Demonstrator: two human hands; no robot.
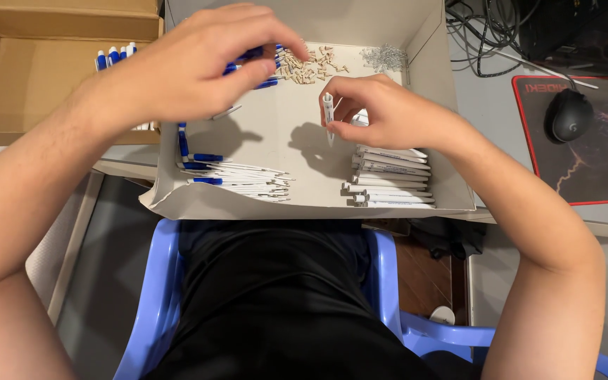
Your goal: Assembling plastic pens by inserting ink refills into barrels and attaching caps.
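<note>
My right hand (381,112) pinches a white pen barrel (328,116) upright over the open white cardboard box (304,204). My left hand (198,63) hovers above the box's back left, fingertips closed over blue pen parts (265,82); what exactly it grips is partly hidden. A heap of small tan pieces (311,67) lies just right of its fingers, with a cluster of tiny metal springs (383,58) beyond. White barrels (392,179) are stacked under my right hand. Pens with blue clips (237,179) lie in a pile at the front left.
A brown cardboard box (29,77) at the left holds upright blue-and-white pens (114,56). At the right sit a black mouse (570,116) on a dark red-edged mat (599,169) and tangled cables (487,35). A blue plastic chair (388,281) is below.
</note>
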